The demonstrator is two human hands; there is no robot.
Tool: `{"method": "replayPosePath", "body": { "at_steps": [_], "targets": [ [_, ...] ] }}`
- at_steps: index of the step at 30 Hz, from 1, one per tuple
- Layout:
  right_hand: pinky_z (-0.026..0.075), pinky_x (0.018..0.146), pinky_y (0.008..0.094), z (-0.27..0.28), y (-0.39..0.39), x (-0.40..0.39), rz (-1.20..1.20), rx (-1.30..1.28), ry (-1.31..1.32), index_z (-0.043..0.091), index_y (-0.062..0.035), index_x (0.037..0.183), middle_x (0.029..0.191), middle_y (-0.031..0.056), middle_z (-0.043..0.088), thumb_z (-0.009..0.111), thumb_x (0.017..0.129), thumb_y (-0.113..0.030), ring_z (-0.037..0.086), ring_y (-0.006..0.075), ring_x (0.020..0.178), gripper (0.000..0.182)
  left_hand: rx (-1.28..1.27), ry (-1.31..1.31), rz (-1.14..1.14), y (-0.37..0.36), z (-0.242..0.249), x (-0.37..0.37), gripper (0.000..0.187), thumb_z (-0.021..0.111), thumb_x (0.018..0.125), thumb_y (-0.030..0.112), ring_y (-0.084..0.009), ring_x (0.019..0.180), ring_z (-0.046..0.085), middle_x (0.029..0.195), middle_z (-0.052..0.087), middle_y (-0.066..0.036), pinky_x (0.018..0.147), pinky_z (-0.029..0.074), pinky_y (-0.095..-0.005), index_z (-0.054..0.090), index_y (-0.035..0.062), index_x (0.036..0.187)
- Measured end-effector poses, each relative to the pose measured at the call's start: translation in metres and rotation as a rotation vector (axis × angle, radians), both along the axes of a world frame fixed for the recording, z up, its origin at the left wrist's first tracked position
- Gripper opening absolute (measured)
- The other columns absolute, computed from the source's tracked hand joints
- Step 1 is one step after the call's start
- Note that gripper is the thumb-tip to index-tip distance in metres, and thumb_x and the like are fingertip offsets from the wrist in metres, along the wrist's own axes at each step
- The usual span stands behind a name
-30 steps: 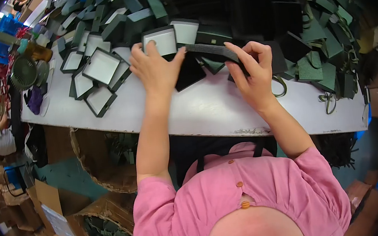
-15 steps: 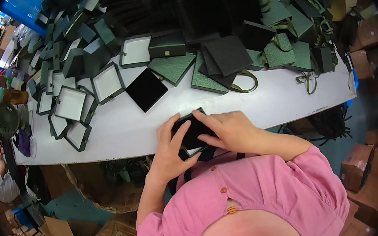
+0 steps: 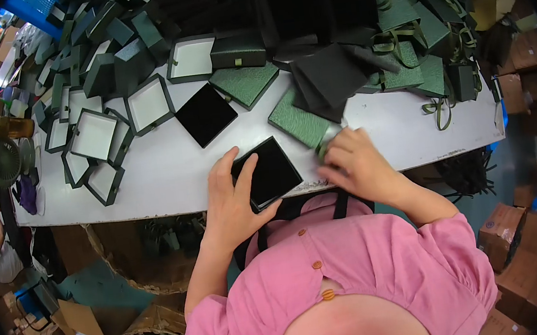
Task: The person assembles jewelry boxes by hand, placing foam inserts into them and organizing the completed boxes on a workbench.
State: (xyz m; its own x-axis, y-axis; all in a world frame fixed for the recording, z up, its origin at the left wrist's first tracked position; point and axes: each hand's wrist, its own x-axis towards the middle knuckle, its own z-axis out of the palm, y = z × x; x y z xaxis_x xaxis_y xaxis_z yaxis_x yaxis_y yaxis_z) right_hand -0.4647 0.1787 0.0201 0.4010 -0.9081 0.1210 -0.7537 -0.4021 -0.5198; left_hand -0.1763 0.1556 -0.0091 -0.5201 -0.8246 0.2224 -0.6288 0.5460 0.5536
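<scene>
My left hand (image 3: 232,201) grips a small dark box tray (image 3: 271,170) by its left side, at the table's front edge. A black pad fills the tray. My right hand (image 3: 357,164) is curled and partly blurred at the near end of a green textured box (image 3: 301,119). Its fingers are closed on the green ribbon (image 3: 323,150) of that box. Dark grey flat pads (image 3: 328,78) overlap the box's far end. Farther left lies a black square pad (image 3: 206,115), beside another green box (image 3: 244,84).
Several white-lined trays (image 3: 94,133) stand at the left of the white table (image 3: 177,178). Dark boxes (image 3: 128,44) are heaped behind them. Green ribboned boxes (image 3: 411,52) pile up at the right. Cardboard cartons (image 3: 504,230) sit on the floor.
My right hand has left the tray and moved right to the green box's ribbon. That box has turned and slid nearer, partly out from under the grey pads. My left hand still holds the tray.
</scene>
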Motion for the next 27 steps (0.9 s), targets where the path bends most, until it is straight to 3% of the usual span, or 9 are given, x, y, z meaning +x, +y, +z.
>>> {"method": "replayPosePath", "body": {
  "at_steps": [4, 7, 11, 12, 15, 16, 19, 23, 27],
  "targets": [
    [0.044, 0.082, 0.0387, 0.000, -0.009, 0.019, 0.239, 0.029, -0.250, 0.068, -0.0067, 0.097, 0.091, 0.0064, 0.065, 0.075, 0.088, -0.016, 0.060, 0.0250, 0.092, 0.014, 0.066, 0.020, 0.003, 0.002, 0.000, 0.005, 0.087, 0.088, 0.064, 0.021, -0.0415, 0.130, 0.044, 0.144, 0.041, -0.020, 0.108, 0.043, -0.0473, 0.052, 0.0042, 0.142],
    [0.048, 0.081, 0.0403, -0.002, -0.014, 0.017, 0.164, 0.335, -0.425, 0.067, -0.0058, 0.098, 0.091, 0.0062, 0.065, 0.073, 0.088, -0.012, 0.061, 0.0255, 0.093, 0.013, 0.079, 0.026, 0.056, 0.001, 0.005, 0.022, 0.086, 0.088, 0.064, 0.018, -0.0414, 0.128, 0.047, 0.142, 0.042, -0.021, 0.107, 0.044, -0.0469, 0.053, 0.0033, 0.141],
    [0.049, 0.083, 0.0444, 0.015, -0.031, 0.008, 0.231, -0.181, -0.160, 0.068, -0.0083, 0.105, 0.110, 0.0107, 0.066, 0.073, 0.082, -0.006, 0.061, 0.0326, 0.104, 0.024, 0.088, -0.008, 0.178, 0.005, 0.012, 0.044, 0.084, 0.086, 0.063, 0.013, -0.0405, 0.130, 0.047, 0.143, 0.040, -0.020, 0.106, 0.045, -0.0474, 0.054, 0.0024, 0.139],
    [0.047, 0.098, 0.0493, 0.018, -0.031, -0.002, 0.308, -0.196, 0.035, 0.068, -0.0123, 0.109, 0.135, 0.0112, 0.059, 0.074, 0.078, -0.005, 0.055, 0.0351, 0.126, 0.032, 0.089, -0.019, 0.179, 0.006, 0.012, 0.048, 0.082, 0.086, 0.063, 0.013, -0.0406, 0.130, 0.047, 0.145, 0.039, -0.020, 0.107, 0.045, -0.0474, 0.055, 0.0019, 0.138],
    [0.036, 0.114, 0.0562, 0.017, -0.043, -0.001, 0.489, -0.363, 0.157, 0.068, -0.0156, 0.112, 0.151, 0.0090, 0.049, 0.074, 0.076, -0.006, 0.041, 0.0336, 0.143, 0.038, 0.063, -0.035, 0.178, 0.007, 0.009, 0.051, 0.081, 0.087, 0.064, 0.016, -0.0414, 0.129, 0.046, 0.149, 0.037, -0.021, 0.106, 0.046, -0.0484, 0.057, 0.0052, 0.138],
    [0.028, 0.121, 0.0605, 0.020, -0.045, 0.004, 0.548, -0.256, 0.120, 0.070, -0.0166, 0.106, 0.158, 0.0069, 0.044, 0.074, 0.075, -0.008, 0.034, 0.0344, 0.149, 0.032, 0.048, -0.039, 0.172, 0.006, 0.009, 0.051, 0.081, 0.088, 0.064, 0.017, -0.0418, 0.129, 0.045, 0.151, 0.036, -0.021, 0.105, 0.046, -0.0489, 0.057, 0.0071, 0.139],
    [0.029, 0.120, 0.0619, 0.012, -0.059, 0.024, 0.636, -0.250, 0.232, 0.072, -0.0145, 0.097, 0.157, 0.0059, 0.045, 0.074, 0.074, -0.010, 0.034, 0.0352, 0.150, 0.024, 0.022, 0.008, 0.158, 0.005, 0.009, 0.049, 0.074, 0.085, 0.067, 0.017, -0.0428, 0.131, 0.042, 0.153, 0.036, -0.019, 0.108, 0.042, -0.0499, 0.063, 0.0186, 0.137],
    [0.034, 0.114, 0.0621, -0.008, -0.075, 0.048, 0.603, -0.239, -0.037, 0.071, -0.0120, 0.091, 0.145, 0.0078, 0.055, 0.074, 0.079, -0.012, 0.043, 0.0348, 0.142, 0.013, -0.009, -0.167, 0.088, 0.005, 0.015, 0.051, 0.064, 0.080, 0.070, 0.017, -0.0438, 0.135, 0.037, 0.157, 0.033, -0.017, 0.112, 0.037, -0.0526, 0.069, 0.0279, 0.133],
    [0.040, 0.111, 0.0498, -0.014, -0.079, 0.077, 0.242, -0.058, -0.547, 0.069, -0.0050, 0.113, 0.131, 0.0167, 0.062, 0.063, 0.096, -0.012, 0.052, 0.0405, 0.129, 0.019, -0.022, -0.273, 0.131, 0.009, 0.022, 0.062, 0.062, 0.078, 0.072, 0.015, -0.0440, 0.139, 0.033, 0.161, 0.030, -0.020, 0.115, 0.033, -0.0530, 0.071, 0.0257, 0.132]
  ]
}}
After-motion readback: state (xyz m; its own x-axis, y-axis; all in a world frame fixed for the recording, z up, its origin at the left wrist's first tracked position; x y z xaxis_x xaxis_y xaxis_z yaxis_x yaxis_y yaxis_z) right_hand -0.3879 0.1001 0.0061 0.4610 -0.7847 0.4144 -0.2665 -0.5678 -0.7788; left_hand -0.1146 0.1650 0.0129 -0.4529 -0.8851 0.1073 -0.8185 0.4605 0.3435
